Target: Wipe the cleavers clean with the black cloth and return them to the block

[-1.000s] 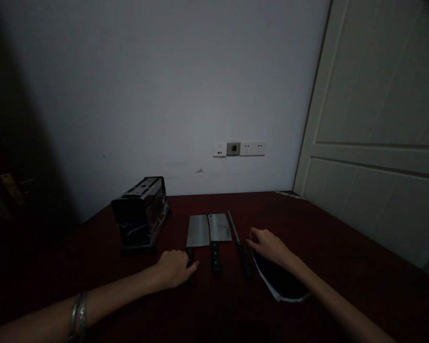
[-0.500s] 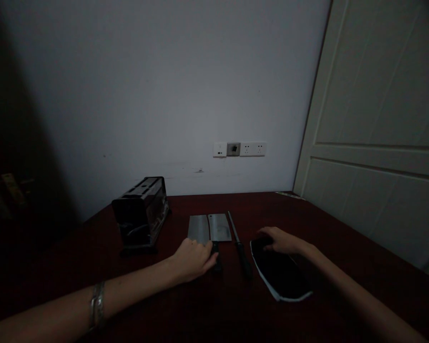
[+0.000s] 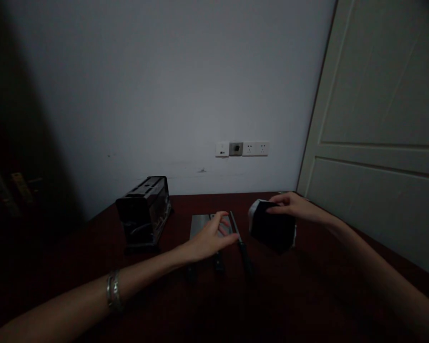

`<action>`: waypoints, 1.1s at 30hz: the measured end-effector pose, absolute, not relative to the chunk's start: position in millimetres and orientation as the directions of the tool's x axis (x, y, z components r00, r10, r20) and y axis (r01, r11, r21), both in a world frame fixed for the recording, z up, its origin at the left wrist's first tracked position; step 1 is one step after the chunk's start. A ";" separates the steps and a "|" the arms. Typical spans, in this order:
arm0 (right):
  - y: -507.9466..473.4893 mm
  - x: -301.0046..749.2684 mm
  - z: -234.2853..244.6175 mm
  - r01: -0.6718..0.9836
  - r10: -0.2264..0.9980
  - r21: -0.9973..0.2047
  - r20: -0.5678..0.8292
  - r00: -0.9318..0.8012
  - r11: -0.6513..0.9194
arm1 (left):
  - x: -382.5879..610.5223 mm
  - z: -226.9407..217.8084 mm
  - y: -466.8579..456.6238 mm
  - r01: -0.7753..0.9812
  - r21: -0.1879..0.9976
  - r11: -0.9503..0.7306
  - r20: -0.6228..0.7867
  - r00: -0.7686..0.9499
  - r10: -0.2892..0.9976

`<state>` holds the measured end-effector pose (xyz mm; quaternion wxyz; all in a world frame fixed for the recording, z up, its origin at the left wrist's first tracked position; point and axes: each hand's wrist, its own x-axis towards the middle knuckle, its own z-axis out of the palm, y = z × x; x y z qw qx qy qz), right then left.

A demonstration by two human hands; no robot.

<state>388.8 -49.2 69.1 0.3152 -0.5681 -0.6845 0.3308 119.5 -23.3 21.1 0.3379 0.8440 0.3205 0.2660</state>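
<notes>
Right hand [image 3: 289,206] pinching: my thumb and fingers close on the upper edge of a black cloth [image 3: 272,230] with a pale border, which hangs folded to the right of the other tools. I cannot tell whether its lower edge touches the table [image 3: 257,312]. Left hand [image 3: 208,241] holds nothing that I can see; its fingers are loosely spread over the right cleaver [image 3: 219,263], thumb overlapping the sharpening steel [image 3: 246,261] in view, contact unclear. Beside it, the left cleaver [image 3: 199,223] lies flat, handle toward me. Farther left stands a black slotted holder [image 3: 142,215]; behind everything, sockets [image 3: 241,149] sit on the wall [image 3: 164,95].

If my left fingers dip carelessly, they could meet a cleaver's edge, dim light making it hard to judge. A thumb catching the steel might roll it. My pinch takes only the cloth's edge, so the limp fabric could sag or slip free.
</notes>
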 end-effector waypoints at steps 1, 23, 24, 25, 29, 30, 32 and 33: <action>-53.3 378.3 77.8 0.492 0.988 -0.859 0.090 -0.126 0.142 | 124.5 17.6 -26.8 0.294 0.837 -0.462 0.167 0.666 0.727; -67.6 231.1 -11.5 -0.014 0.917 -0.982 -0.172 -0.359 -0.189 | -13.7 10.8 -50.4 0.106 0.994 0.020 -0.046 0.252 0.966; -63.6 215.3 -16.1 -0.026 0.910 -0.981 -0.170 -0.377 -0.194 | -24.6 10.6 -48.4 0.147 0.989 -0.013 -0.021 0.228 0.973; -59.9 199.8 -20.2 -0.050 0.903 -0.979 -0.164 -0.397 -0.199 | -35.7 10.4 -46.2 0.187 0.981 -0.041 0.002 0.200 0.980; -50.0 153.2 -35.3 -0.016 0.864 -0.990 -0.117 -0.490 -0.143 | -85.3 3.1 -35.8 0.452 0.880 -0.146 0.122 0.082 0.989; -49.3 147.9 -38.9 0.029 0.859 -0.997 -0.073 -0.507 -0.068 | -98.3 -1.3 -33.1 0.557 0.814 -0.165 0.160 0.059 0.985; -49.4 145.5 -44.3 0.129 0.863 -0.985 0.038 -0.504 0.119 | -120.3 -12.3 -30.0 0.767 0.621 -0.163 0.197 0.048 0.979; -49.9 147.7 -45.9 0.177 0.864 -0.963 0.092 -0.495 0.203 | -127.8 -18.1 -30.5 0.854 0.496 -0.154 0.192 0.065 0.979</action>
